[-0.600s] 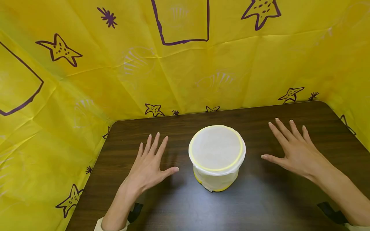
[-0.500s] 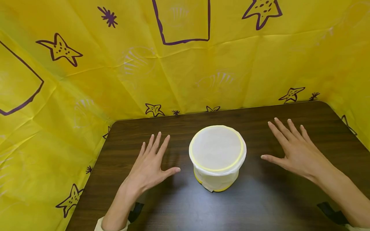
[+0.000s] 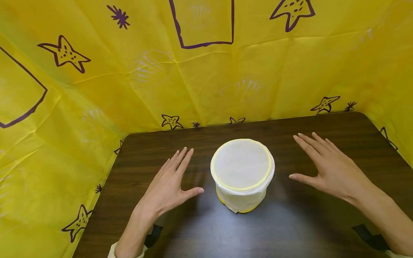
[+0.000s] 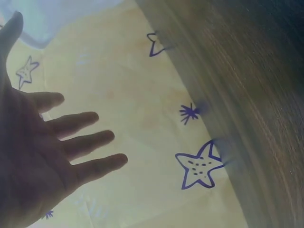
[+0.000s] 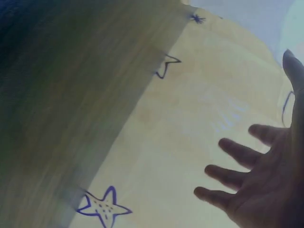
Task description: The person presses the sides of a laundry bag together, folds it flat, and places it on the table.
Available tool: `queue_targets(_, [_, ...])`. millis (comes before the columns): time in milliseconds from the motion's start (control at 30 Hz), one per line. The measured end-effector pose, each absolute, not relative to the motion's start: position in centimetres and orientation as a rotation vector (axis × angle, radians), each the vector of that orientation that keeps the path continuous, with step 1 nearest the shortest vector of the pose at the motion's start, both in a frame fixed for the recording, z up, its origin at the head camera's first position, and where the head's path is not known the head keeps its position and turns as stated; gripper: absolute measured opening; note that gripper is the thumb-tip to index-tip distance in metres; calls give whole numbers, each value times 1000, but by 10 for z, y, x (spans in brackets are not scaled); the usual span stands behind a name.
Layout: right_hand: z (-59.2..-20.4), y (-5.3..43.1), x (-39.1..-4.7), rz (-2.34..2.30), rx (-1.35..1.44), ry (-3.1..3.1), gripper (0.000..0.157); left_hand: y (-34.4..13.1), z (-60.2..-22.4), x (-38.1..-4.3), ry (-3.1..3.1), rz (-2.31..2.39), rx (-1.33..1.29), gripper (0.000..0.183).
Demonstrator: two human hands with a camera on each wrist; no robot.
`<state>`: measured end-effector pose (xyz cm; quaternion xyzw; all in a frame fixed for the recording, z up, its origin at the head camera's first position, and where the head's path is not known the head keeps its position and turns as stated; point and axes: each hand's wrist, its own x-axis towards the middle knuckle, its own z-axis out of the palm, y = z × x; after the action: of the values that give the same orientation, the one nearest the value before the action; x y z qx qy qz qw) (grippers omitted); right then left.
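Your fingers (image 3: 185, 163) were released on both sides, stretched out and holding nothing. On your left hand (image 3: 166, 190) the thumb stuck out toward the middle, near the side of the round container (image 3: 242, 166) but not touching it. Your right hand (image 3: 338, 175) mirrored that pose, its thumb pointing inward too, with a wider gap. In both wrist views you had the four fingers fanned apart, the palms in shadow.

The container sat upright between your two hands — white on top, with a pale yellow ring near the rim of its flat lid and a yellow edge around its base. It rested on the dark wood-grain counter (image 3: 226, 238), near the middle.

Further out, dark straps (image 3: 154, 234) showed beside your wrists, and a pale sleeve (image 3: 113, 251) ended below your left one. Behind the counter and along its sides hung a creased yellow cloth (image 3: 206, 79) — printed with purple starfish, spiky bursts and faint white shells.
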<state>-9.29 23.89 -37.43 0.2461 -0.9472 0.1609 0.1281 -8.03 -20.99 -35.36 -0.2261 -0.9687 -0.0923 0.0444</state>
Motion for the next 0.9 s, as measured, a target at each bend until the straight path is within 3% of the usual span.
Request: queue_targets(900, [-341, 212, -77, 815, 742, -2744, 105, -187, -348, -76, -2813, -657, -888, 105])
